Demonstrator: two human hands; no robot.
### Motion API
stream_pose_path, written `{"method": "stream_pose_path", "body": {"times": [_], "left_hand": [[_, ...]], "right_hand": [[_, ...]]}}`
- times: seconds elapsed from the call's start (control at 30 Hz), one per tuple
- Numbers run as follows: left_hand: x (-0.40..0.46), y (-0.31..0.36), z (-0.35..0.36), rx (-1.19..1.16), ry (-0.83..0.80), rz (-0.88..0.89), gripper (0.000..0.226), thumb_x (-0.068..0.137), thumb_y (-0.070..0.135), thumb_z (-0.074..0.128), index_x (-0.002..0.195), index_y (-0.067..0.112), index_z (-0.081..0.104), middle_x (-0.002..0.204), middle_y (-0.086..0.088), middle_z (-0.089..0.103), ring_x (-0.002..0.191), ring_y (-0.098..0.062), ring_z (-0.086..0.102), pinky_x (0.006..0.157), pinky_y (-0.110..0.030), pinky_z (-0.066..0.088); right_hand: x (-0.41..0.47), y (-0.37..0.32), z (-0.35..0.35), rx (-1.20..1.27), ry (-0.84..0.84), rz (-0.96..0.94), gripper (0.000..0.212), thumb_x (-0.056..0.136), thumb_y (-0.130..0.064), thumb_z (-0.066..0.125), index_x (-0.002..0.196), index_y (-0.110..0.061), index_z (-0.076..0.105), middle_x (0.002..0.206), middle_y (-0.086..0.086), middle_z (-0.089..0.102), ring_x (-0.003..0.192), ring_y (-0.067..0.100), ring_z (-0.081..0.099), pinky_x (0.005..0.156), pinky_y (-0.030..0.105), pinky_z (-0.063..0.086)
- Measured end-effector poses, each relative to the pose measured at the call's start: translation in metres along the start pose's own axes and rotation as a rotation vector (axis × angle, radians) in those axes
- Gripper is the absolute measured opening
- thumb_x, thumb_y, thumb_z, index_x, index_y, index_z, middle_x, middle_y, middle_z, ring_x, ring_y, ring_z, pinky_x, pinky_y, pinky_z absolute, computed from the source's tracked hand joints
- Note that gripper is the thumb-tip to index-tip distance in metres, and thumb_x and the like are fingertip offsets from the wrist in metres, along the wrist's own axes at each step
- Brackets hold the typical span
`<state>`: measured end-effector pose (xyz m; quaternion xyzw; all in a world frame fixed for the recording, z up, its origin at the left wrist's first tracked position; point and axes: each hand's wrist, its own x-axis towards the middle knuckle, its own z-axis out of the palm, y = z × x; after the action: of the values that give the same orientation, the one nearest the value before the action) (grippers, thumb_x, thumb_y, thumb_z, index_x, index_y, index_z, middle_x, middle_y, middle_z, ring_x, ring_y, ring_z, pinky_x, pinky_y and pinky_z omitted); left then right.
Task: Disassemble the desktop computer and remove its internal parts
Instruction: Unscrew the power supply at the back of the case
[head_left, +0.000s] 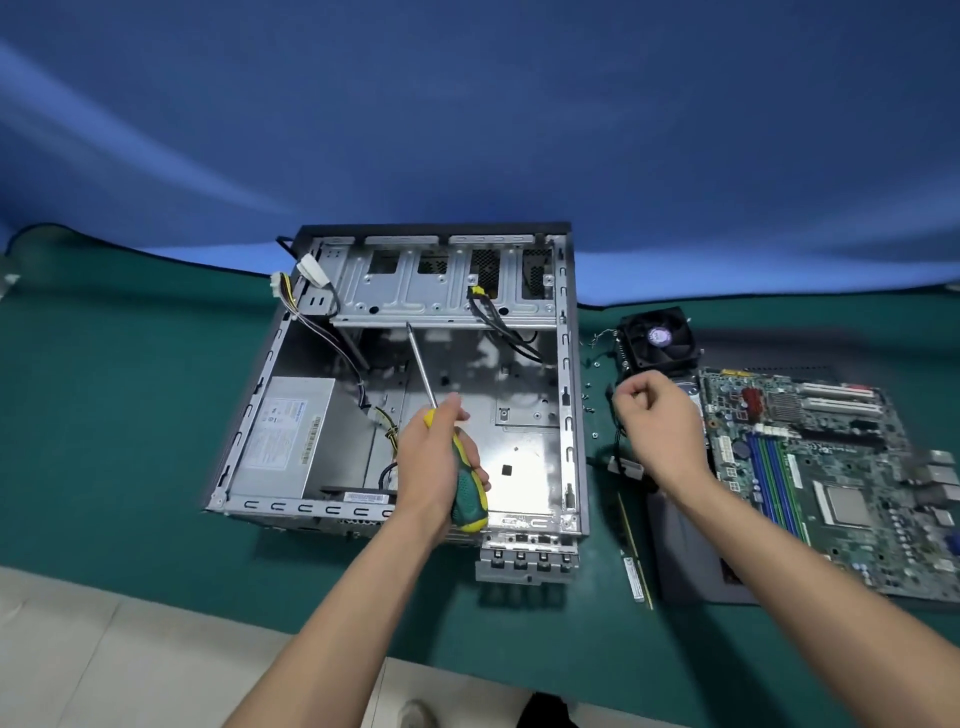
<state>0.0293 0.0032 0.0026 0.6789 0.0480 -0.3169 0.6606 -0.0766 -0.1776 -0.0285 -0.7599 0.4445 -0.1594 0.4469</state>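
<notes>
- Fingers (470, 480) of the left hand (434, 467) are wrapped round the green-and-yellow handle of a screwdriver (457, 457), which is gripped at the centre of the frame, above the open computer case (571, 374).
- Its long axis is seen running from the handle at lower centre up and slightly left; the metal shaft points toward the drive cage (441, 291) at the far end of the case, with the tip just short of the cage's lower edge.
- The right hand (657, 421) is held to the right of the case with its fingers curled; whether something small is pinched cannot be told.
- A power supply (285, 431) is seated in the lower-left part of the case, left of the gripping fingers.
- On the green mat (130, 415) at the right of the frame, a cooler fan (660, 338) is set beyond the right hand, a motherboard (831, 478) beside it, and a memory stick (636, 556) below its wrist.
</notes>
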Motion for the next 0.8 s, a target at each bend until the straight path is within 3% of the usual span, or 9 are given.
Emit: {"method": "stream_pose_path", "body": {"times": [0.1, 0.17, 0.27, 0.43, 0.6, 0.7, 0.8], "left_hand": [[-0.006, 0.005, -0.006, -0.047, -0.035, 0.041, 0.029, 0.101, 0.033, 0.036, 0.099, 0.01, 0.054, 0.045, -0.006, 0.048, 0.033, -0.023, 0.045, 0.038, -0.026, 0.042], [-0.012, 0.01, -0.01, -0.127, -0.042, 0.038, 0.03, 0.101, 0.029, 0.035, 0.092, 0.007, 0.054, 0.046, -0.006, 0.047, 0.035, -0.022, 0.045, 0.041, -0.027, 0.045], [-0.023, 0.02, -0.021, -0.305, -0.053, -0.009, 0.032, 0.101, 0.024, 0.035, 0.078, 0.006, 0.05, 0.047, -0.005, 0.05, 0.04, -0.018, 0.049, 0.049, -0.027, 0.048], [-0.042, 0.026, -0.074, -0.432, -0.073, -0.067, 0.032, 0.101, 0.018, 0.035, 0.076, 0.005, 0.051, 0.057, -0.011, 0.061, 0.063, -0.025, 0.056, 0.073, -0.037, 0.049], [-0.062, 0.017, -0.139, -0.533, -0.182, -0.239, 0.032, 0.1, 0.021, 0.036, 0.081, 0.003, 0.055, 0.075, -0.014, 0.062, 0.068, -0.024, 0.061, 0.068, -0.032, 0.053], [-0.066, 0.004, -0.175, -0.417, -0.178, -0.205, 0.033, 0.101, 0.021, 0.036, 0.086, 0.002, 0.058, 0.075, -0.013, 0.067, 0.067, -0.023, 0.065, 0.064, -0.031, 0.055], [-0.06, -0.002, -0.207, -0.348, -0.134, -0.133, 0.017, 0.098, 0.011, 0.041, 0.091, 0.003, 0.055, 0.068, -0.013, 0.068, 0.059, -0.022, 0.066, 0.06, -0.033, 0.056]], "right_hand": [[-0.036, -0.036, -0.006, 0.116, -0.017, -0.079, 0.011, 0.089, -0.014, 0.056, 0.082, -0.021, 0.061, 0.06, -0.006, 0.052, 0.05, 0.005, 0.043, 0.052, 0.021, 0.038], [-0.064, -0.06, 0.004, 0.098, -0.129, -0.103, 0.012, 0.088, -0.019, 0.058, 0.078, -0.024, 0.062, 0.062, -0.008, 0.059, 0.051, 0.003, 0.049, 0.052, 0.019, 0.042], [-0.107, -0.088, 0.039, 0.076, -0.303, -0.063, 0.02, 0.086, -0.037, 0.062, 0.075, -0.022, 0.066, 0.062, -0.008, 0.063, 0.058, 0.009, 0.056, 0.056, 0.026, 0.043], [-0.162, -0.119, 0.087, -0.023, -0.326, -0.017, 0.028, 0.083, -0.05, 0.059, 0.079, -0.022, 0.063, 0.076, -0.01, 0.063, 0.076, 0.014, 0.06, 0.071, 0.034, 0.048], [-0.218, -0.141, 0.133, -0.004, -0.369, -0.007, 0.032, 0.088, -0.042, 0.054, 0.065, -0.021, 0.048, 0.062, -0.008, 0.051, 0.056, 0.011, 0.048, 0.05, 0.028, 0.035], [-0.247, -0.144, 0.159, -0.032, -0.361, -0.006, 0.037, 0.089, -0.035, 0.052, 0.057, -0.019, 0.042, 0.055, -0.007, 0.047, 0.054, 0.012, 0.043, 0.051, 0.028, 0.031], [-0.275, -0.137, 0.181, -0.03, -0.363, 0.05, 0.034, 0.089, -0.034, 0.049, 0.064, -0.011, 0.053, 0.059, -0.001, 0.055, 0.063, 0.022, 0.051, 0.057, 0.032, 0.035]]}}
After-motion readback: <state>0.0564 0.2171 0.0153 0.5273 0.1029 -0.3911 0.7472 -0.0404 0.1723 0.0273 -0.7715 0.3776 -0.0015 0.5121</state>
